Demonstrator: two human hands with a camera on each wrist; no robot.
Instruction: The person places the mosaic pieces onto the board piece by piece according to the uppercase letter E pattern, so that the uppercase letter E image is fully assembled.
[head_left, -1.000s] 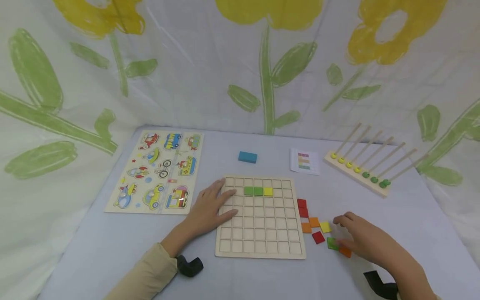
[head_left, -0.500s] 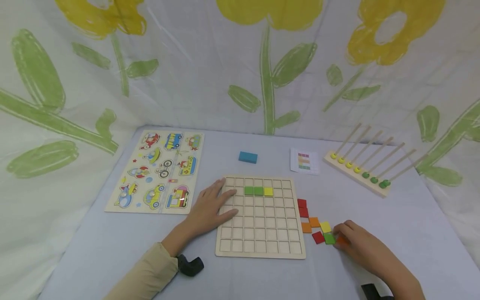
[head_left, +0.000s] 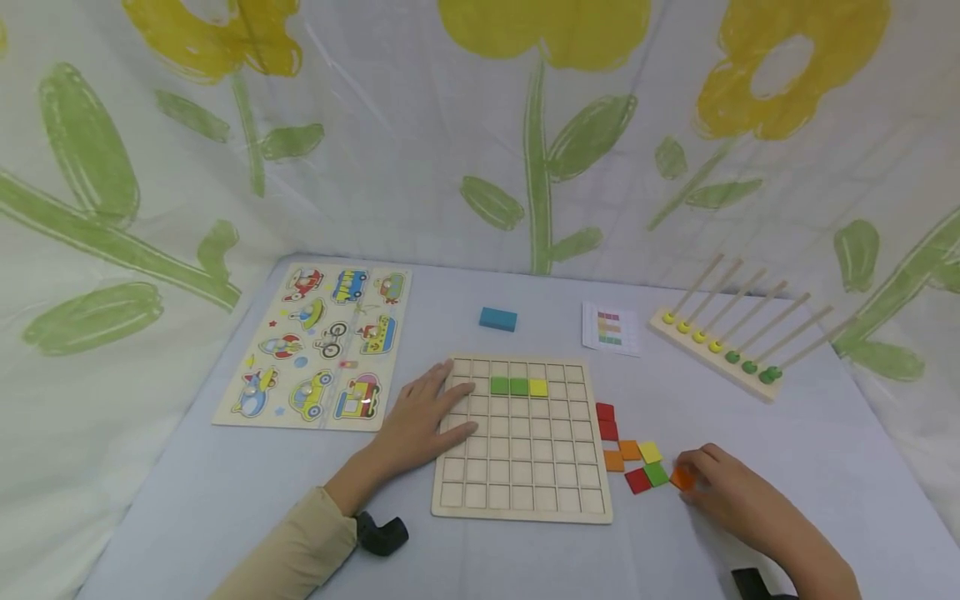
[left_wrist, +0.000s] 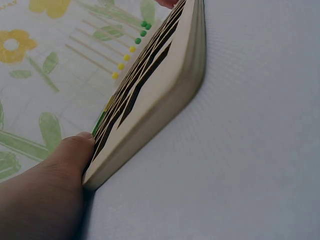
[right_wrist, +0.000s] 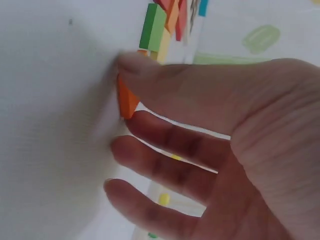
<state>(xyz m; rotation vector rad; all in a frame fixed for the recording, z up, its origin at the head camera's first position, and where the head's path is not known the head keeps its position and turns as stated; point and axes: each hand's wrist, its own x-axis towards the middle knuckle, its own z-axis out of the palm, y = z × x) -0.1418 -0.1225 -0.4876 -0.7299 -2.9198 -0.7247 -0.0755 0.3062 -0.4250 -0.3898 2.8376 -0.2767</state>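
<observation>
My left hand point(head_left: 420, 417) rests with spread fingers on the left edge of a wooden grid board point(head_left: 521, 483). In the left wrist view, the thumb point(left_wrist: 72, 155) touches the board's edge. Two green tiles point(head_left: 509, 386) and a yellow tile point(head_left: 537, 388) sit side by side in the board's second row. Right of the board, my right hand point(head_left: 731, 492) pinches an orange tile point(head_left: 682, 478) between thumb and index finger. The right wrist view shows that orange tile point(right_wrist: 127, 97) low against the tabletop. Just left of it lie a loose green tile point(head_left: 656, 474), a red tile point(head_left: 638, 480) and a yellow tile point(head_left: 649, 452).
More red tiles point(head_left: 606, 421) and orange tiles point(head_left: 614, 461) lie along the board's right side. Behind are a blue block point(head_left: 498, 319), a printed pattern card point(head_left: 611, 327) and a peg rack with beads point(head_left: 716, 358). A vehicle puzzle point(head_left: 315, 346) lies at left.
The loose green tile has shifted up and left against the red one. My right thumb and index finger have closed on the orange tile, which has moved slightly up. The left hand stays put.
</observation>
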